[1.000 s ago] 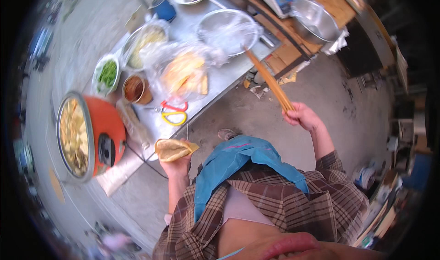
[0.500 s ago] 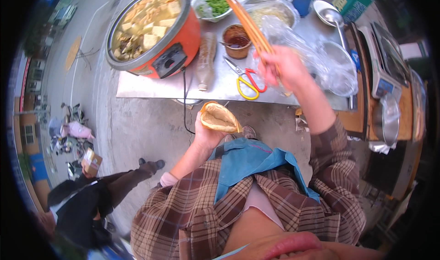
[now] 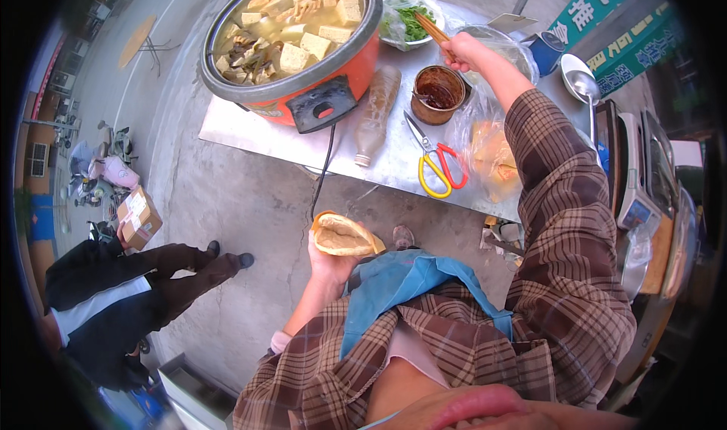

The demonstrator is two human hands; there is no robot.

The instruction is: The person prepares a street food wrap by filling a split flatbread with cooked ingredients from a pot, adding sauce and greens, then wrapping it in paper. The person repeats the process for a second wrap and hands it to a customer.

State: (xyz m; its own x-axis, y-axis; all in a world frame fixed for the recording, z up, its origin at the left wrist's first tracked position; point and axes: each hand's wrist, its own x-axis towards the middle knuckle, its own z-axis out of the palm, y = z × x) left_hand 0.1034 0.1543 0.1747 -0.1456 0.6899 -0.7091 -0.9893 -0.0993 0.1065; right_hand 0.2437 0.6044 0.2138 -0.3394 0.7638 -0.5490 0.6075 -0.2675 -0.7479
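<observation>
by the greens (image 3: 410, 28), outstretched right hand (image 3: 463, 52) grips chopsticks (image 3: 432, 30)

"What's new with the right hand (image 3: 463, 51)?"
"It has left the near edge of the table (image 3: 242, 131) and reaches farther across; the chopsticks (image 3: 432, 29) now meet the greens (image 3: 411, 25)."

White characters (image 3: 581, 18) on green banners (image 3: 591, 7)

Daylight falls on grey concrete ground (image 3: 261, 203), a metal-topped table (image 3: 246, 136), and 1 round tan table (image 3: 137, 42).
</observation>
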